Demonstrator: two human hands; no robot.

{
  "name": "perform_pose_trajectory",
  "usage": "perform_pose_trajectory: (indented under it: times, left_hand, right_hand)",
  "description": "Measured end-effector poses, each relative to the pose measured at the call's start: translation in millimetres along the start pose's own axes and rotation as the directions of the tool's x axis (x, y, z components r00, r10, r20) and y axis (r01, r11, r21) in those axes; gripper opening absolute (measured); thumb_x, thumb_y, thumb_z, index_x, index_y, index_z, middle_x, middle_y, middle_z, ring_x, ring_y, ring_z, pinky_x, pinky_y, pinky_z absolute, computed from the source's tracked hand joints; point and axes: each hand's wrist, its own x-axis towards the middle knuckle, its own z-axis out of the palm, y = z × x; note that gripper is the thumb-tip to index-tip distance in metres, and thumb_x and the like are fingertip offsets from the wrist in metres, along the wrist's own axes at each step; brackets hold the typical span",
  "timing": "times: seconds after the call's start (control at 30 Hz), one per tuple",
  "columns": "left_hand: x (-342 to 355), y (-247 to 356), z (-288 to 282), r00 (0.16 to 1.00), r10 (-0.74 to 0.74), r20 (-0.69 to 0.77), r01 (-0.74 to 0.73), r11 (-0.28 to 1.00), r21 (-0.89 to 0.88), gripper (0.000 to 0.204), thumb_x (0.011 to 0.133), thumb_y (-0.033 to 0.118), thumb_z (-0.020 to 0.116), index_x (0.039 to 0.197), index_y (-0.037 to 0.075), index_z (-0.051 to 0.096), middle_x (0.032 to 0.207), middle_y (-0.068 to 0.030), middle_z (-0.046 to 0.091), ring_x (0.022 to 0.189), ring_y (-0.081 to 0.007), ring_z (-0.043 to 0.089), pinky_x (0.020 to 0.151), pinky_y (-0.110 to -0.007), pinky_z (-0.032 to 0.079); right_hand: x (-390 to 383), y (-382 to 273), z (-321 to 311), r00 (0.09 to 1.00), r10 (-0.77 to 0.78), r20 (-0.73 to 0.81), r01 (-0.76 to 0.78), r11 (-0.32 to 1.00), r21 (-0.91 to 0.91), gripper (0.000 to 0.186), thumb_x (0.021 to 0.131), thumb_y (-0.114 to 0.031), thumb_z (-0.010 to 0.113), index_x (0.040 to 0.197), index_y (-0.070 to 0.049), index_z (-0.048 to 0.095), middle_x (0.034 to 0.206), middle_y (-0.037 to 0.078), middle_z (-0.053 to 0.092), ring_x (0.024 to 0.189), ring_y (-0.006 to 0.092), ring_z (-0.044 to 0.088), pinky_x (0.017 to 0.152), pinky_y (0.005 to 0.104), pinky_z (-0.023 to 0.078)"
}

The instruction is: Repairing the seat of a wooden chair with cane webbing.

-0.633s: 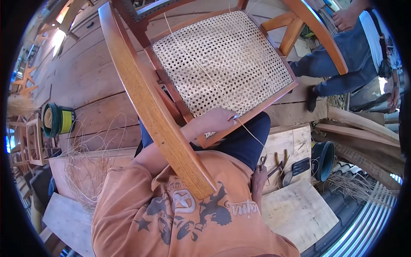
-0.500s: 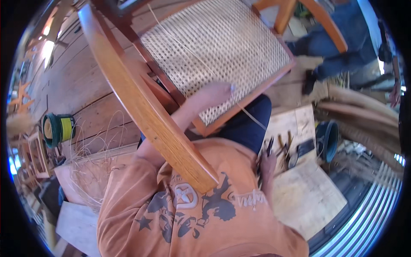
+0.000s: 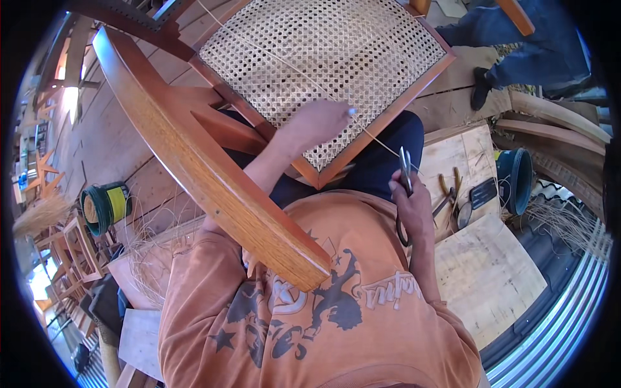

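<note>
A chair's woven cane seat (image 3: 284,52), framed in reddish-brown wood, fills the upper middle. One loose cane strand (image 3: 381,143) crosses the weave and runs past the seat's right edge. My left hand (image 3: 317,123) lies over the near part of the seat, fingers curled at the strand; its fingertips are slightly blurred. In my right hand (image 3: 414,204), right of the seat's near corner, is a pair of scissors (image 3: 405,165) with shiny metal tips pointing up and a dark handle loop below. The strand's end passes close to those tips.
A curved wooden chair part (image 3: 194,174) crosses over my left forearm. Pliers (image 3: 449,191) and a dark block (image 3: 483,193) lie on a board at right, beside a green bucket (image 3: 515,181). Another bucket (image 3: 107,205) stands left, near loose cane strands (image 3: 145,252). Another person's legs (image 3: 517,52) are upper right.
My right hand has come up toward the seat's edge, bringing the scissors near the strand. My left hand stays at about the same place on the seat. The view has shifted slightly.
</note>
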Motion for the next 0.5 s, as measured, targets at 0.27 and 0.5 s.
perform_pose_trajectory:
  times: [0.27, 0.5]
  left_hand:
    - [-34.0, 28.9, 12.2, 0.982, 0.009, 0.188, -0.046, 0.98, 0.193, 0.031, 0.086, 0.023, 0.046, 0.114, 0.011, 0.049, 0.075, -0.0196, 0.062, 0.068, -0.0364, 0.062, 0.06, -0.048, 0.049]
    - [-34.2, -14.7, 13.0, 0.973, 0.054, -0.226, 0.013, 0.958, 0.285, 0.033, 0.085, 0.023, 0.051, 0.114, 0.008, 0.049, 0.072, -0.0139, 0.062, 0.065, -0.0338, 0.062, 0.055, -0.043, 0.05]
  right_hand:
    - [52.0, -5.0, 11.2, 0.999, 0.012, 0.035, -0.011, 0.999, -0.038, 0.02, 0.082, -0.015, 0.056, 0.098, -0.004, 0.051, 0.068, 0.002, 0.052, 0.062, 0.0114, 0.051, 0.059, 0.0275, 0.042]
    - [51.5, -6.8, 13.9, 1.0, 0.01, 0.023, -0.008, 0.995, -0.104, 0.019, 0.082, -0.019, 0.057, 0.092, -0.003, 0.052, 0.067, 0.007, 0.051, 0.063, 0.0164, 0.05, 0.063, 0.031, 0.042]
